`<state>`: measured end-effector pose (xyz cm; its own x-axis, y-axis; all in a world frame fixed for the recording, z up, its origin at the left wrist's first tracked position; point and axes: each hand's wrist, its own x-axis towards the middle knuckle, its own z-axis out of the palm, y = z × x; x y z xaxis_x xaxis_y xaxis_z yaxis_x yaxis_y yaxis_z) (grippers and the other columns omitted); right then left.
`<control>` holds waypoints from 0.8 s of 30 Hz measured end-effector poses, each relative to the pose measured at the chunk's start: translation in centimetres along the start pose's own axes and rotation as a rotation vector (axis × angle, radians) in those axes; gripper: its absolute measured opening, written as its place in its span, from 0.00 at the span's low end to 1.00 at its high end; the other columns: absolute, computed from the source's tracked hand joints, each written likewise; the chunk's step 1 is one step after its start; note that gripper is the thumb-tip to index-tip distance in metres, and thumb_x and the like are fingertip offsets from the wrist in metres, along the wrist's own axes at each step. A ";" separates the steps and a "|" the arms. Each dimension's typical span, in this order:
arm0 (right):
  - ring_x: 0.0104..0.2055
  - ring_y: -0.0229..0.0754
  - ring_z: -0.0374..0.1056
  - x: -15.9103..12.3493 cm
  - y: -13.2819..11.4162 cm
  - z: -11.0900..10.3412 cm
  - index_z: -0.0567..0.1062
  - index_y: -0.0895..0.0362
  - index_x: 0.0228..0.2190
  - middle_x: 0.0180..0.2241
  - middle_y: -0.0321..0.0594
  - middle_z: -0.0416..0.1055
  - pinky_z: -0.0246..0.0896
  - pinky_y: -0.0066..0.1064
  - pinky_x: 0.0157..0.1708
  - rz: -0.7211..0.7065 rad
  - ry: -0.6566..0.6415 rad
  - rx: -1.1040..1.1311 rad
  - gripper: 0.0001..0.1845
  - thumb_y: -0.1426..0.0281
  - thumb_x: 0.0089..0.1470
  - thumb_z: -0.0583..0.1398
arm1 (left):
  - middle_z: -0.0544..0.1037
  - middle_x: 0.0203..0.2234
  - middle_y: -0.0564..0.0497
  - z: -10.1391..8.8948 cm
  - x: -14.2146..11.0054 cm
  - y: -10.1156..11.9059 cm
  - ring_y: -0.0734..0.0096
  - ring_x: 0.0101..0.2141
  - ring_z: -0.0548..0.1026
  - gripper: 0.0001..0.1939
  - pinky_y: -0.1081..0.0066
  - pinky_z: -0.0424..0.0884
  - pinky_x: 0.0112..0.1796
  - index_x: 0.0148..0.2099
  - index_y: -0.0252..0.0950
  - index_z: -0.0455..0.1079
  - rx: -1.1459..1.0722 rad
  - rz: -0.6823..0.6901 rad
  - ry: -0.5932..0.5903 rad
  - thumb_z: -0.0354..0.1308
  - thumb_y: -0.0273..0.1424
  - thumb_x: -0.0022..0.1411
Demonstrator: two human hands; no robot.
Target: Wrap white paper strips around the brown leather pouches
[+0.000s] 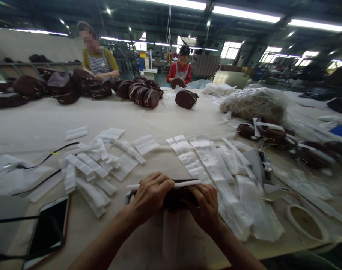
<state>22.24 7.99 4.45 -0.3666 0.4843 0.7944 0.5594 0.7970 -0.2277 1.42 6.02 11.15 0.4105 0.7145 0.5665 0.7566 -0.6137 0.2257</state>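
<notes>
A dark brown leather bag (175,198) is held between my two hands near the table's front edge. A narrow white foam strip (187,183) lies along its top, and another pale strip (171,228) hangs below it. My left hand (152,193) is closed over the bag's left end, its fingers pressing the strip at the top. Gripping the right end is my right hand (206,202), with fingers on top and the thumb underneath. Much of the bag is hidden by my hands and in shadow.
White foam strips (92,165) are scattered at left, and bubble-wrap pieces (210,165) at right. A phone (48,225) lies front left. At right are a tape dispenser (261,168) and a tape roll (307,223). Brown bags (142,92) line the far side, where two people (99,62) work.
</notes>
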 end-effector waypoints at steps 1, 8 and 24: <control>0.44 0.49 0.65 -0.1 -0.1 -0.2 0.66 0.56 0.47 0.39 0.46 0.69 0.62 0.45 0.44 -0.009 -0.022 -0.035 0.16 0.70 0.56 0.59 | 0.74 0.27 0.50 0.0 0.2 0.0 0.72 0.29 0.69 0.12 0.73 0.66 0.32 0.36 0.36 0.70 -0.009 0.007 -0.014 0.46 0.26 0.66; 0.52 0.51 0.63 1.1 0.2 -1.5 0.67 0.54 0.48 0.46 0.47 0.68 0.55 0.51 0.52 -0.052 -0.065 -0.061 0.17 0.69 0.56 0.59 | 0.73 0.30 0.49 0.6 0.2 0.5 0.70 0.31 0.68 0.09 0.70 0.67 0.33 0.40 0.35 0.69 0.007 0.030 -0.077 0.47 0.24 0.65; 0.46 0.45 0.66 1.5 0.8 -1.4 0.69 0.55 0.49 0.43 0.45 0.70 0.65 0.38 0.46 0.122 -0.132 0.260 0.15 0.71 0.60 0.55 | 0.73 0.47 0.39 1.8 -2.4 -0.9 0.57 0.46 0.72 0.15 0.58 0.70 0.44 0.54 0.35 0.65 0.298 0.129 0.007 0.51 0.31 0.65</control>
<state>23.18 8.82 6.22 -0.4114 0.6110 0.6763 0.4027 0.7875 -0.4665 0.66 5.47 8.17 0.5097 0.6344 0.5812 0.8149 -0.5727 -0.0894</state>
